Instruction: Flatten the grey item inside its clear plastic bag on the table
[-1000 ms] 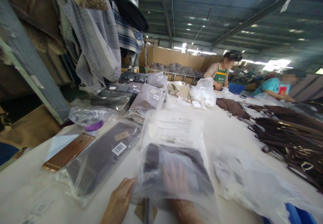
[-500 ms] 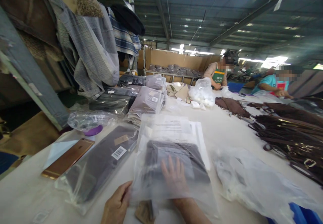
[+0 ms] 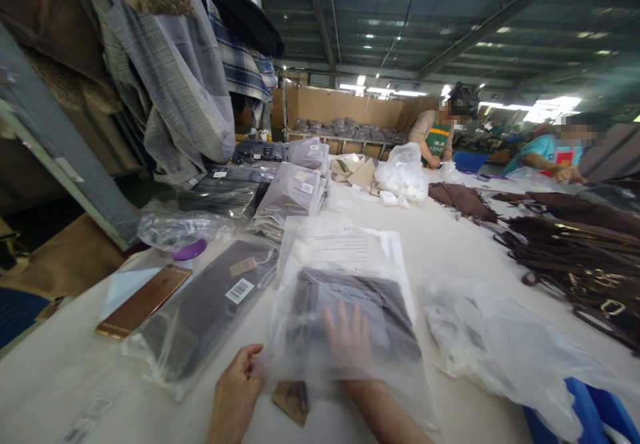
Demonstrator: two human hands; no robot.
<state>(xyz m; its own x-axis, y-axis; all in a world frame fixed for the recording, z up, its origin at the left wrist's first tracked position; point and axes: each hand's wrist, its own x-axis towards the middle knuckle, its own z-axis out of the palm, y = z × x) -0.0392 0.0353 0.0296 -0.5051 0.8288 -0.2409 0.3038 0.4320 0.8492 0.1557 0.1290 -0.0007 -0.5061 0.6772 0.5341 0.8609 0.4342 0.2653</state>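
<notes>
R hand (image 3: 349, 345) spread flat inside clear poly bag (image 3: 345, 324) w/ dark garment (image 3: 365, 304) | L hand (image 3: 239, 384) pinched bag edge | table (image 3: 450, 244)

No text can be read: the barcode label (image 3: 239, 291) and the printed sheet (image 3: 345, 247) are too blurred.

- I count two hands in my view: the left hand (image 3: 235, 391) outside the bag, the right hand (image 3: 347, 341) inside it.
- One clear bag (image 3: 345, 311) with one dark folded garment (image 3: 370, 297) in it.
- One more bagged dark garment (image 3: 205, 311) to its left, bearing one barcode label (image 3: 239, 291).
- One gold phone (image 3: 144, 301) near the table's left edge.
- One purple disc (image 3: 187, 251).
- Two co-workers at the far right: one in green (image 3: 437, 139), one in teal (image 3: 547, 154).
</notes>
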